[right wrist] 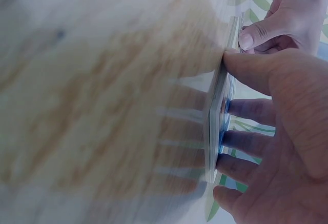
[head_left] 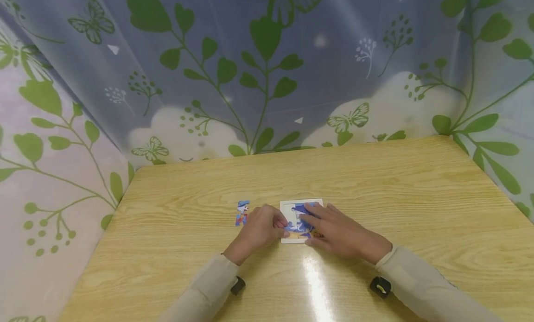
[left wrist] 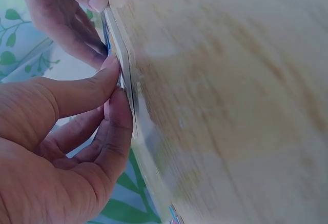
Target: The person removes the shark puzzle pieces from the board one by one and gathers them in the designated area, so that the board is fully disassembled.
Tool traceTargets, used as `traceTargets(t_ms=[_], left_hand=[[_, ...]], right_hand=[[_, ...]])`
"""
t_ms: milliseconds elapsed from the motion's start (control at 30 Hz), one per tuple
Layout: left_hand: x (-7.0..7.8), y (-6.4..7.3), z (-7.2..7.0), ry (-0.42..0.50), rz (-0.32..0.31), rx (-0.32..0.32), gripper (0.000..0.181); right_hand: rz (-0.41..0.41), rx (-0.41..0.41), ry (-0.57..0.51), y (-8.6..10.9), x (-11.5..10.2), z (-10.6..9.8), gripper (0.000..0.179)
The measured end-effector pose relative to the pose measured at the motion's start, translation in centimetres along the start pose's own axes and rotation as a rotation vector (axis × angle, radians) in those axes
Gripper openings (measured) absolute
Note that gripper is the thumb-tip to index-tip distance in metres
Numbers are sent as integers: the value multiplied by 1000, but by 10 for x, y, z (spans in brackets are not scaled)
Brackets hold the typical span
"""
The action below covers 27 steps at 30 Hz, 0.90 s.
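A square jigsaw puzzle tray (head_left: 294, 242) with a white border lies on the table, partly filled with blue and tan picture pieces. My left hand (head_left: 260, 227) is at its left side, thumb and index finger pinching a puzzle piece (head_left: 290, 227) low in the tray; the fingertips hide most of that piece. Spread over the tray's right half, my right hand (head_left: 340, 229) rests its straight fingers (right wrist: 248, 141) on the pieces, while its thumb (right wrist: 246, 66) touches the near edge. Loose puzzle pieces (head_left: 243, 207) in blue, white and red lie just left of my left hand, which partly covers them.
The wood-grain table (head_left: 187, 192) runs back to a patterned curtain (head_left: 217, 104) with green leaves and butterflies, which also hangs along both sides. A black device (head_left: 380, 287) sits under the right wrist and another (head_left: 238, 286) under the left.
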<state>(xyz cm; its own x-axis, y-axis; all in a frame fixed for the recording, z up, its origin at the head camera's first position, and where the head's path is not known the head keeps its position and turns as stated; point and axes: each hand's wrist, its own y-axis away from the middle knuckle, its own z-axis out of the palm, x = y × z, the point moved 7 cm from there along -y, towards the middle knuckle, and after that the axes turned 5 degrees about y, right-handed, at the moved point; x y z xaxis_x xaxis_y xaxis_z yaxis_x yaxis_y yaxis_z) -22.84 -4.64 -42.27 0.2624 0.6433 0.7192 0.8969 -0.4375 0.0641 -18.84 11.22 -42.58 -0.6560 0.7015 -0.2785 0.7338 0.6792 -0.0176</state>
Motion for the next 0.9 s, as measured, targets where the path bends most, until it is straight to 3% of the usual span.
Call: traceTargets(t_ms=[400,900], left_hand=[[4,4,-4,7,41,33,6],[-2,7,-10,88,16,34,6]], right_hand=[[-13,18,10,0,-1,-2,60],[12,3,1,0,1,0,61]])
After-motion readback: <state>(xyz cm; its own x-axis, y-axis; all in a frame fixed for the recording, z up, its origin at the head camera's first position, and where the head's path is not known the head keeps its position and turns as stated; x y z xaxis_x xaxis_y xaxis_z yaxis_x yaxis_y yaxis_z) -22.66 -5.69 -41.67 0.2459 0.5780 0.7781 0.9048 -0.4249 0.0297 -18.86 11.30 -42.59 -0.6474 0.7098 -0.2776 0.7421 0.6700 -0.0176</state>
